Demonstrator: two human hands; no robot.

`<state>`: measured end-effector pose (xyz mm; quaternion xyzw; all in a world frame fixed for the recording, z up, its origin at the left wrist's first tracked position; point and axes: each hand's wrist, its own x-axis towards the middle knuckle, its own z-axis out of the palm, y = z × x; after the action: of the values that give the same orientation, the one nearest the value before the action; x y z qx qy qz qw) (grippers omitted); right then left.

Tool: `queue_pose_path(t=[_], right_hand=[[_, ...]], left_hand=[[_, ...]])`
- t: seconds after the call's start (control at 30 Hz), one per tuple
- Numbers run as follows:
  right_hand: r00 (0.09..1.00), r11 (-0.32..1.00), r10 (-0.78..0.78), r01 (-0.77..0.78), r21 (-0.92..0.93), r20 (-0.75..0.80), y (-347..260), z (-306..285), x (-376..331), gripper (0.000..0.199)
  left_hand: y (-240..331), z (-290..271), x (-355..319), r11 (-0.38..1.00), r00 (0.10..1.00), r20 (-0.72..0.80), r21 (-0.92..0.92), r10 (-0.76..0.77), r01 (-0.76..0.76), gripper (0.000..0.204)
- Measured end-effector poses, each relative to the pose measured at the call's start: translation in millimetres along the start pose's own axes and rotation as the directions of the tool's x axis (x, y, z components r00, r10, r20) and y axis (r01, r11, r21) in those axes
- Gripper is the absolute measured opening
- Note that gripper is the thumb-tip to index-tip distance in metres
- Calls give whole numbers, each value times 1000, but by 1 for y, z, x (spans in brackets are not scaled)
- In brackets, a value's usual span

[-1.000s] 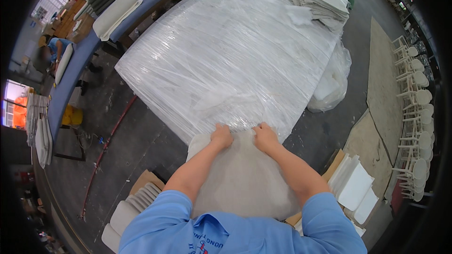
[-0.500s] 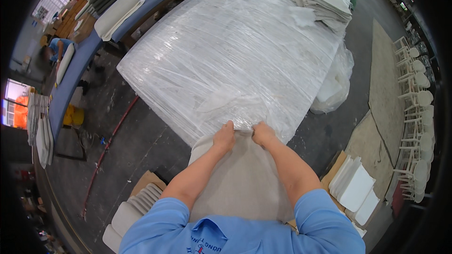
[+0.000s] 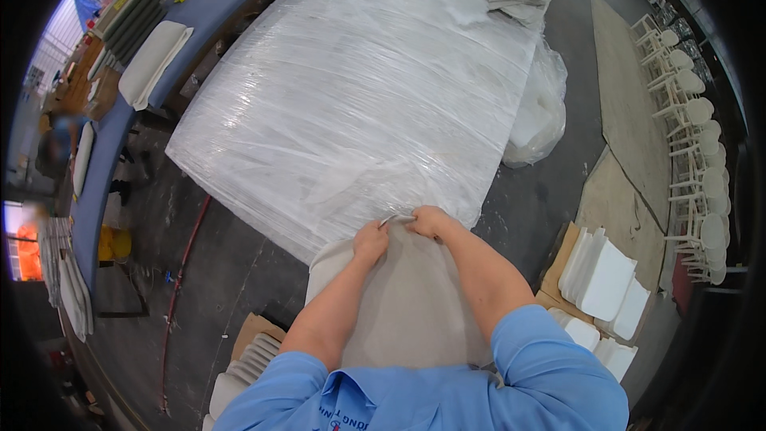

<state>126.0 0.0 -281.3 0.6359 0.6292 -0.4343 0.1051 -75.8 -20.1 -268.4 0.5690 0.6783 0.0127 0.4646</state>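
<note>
Gripping the beige fabric-covered pad's (image 3: 399,295) far edge, left hand (image 3: 370,243) and right hand (image 3: 428,222) narrowed on it.
Edge now arches more between them, so we read the fabric as being worked; pad sits between shirt (image 3: 423,395) and plastic-wrapped surface's (image 3: 319,112) near end, floor (image 3: 247,271) showing either side.
</note>
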Motion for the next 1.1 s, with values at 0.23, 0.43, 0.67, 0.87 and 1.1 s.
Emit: queue_pose_path(t=[0.23,0.43,0.67,0.87,1.1], right_hand=[[935,801,355,-294,522,-18,-29,9,-8,39],[792,824,468,-231,518,-391,-30,41,6,39],[775,797,493,-221,563,-395,-31,43,16,38],[754,814,471,-173,555,-457,-26,47,24,38],[983,975,44,-4,224,-176,7,0,-9,39]], left_hand=[[5,12,9,974,987,-89,-194,-136,117,36],[2,29,15,997,963,-267,-70,21,-41,33],[-7,43,27,985,918,-381,-86,106,-149,31],[1,41,27,994,933,-350,-39,86,-106,31],[-24,-29,13,999,982,188,-44,36,-28,35]])
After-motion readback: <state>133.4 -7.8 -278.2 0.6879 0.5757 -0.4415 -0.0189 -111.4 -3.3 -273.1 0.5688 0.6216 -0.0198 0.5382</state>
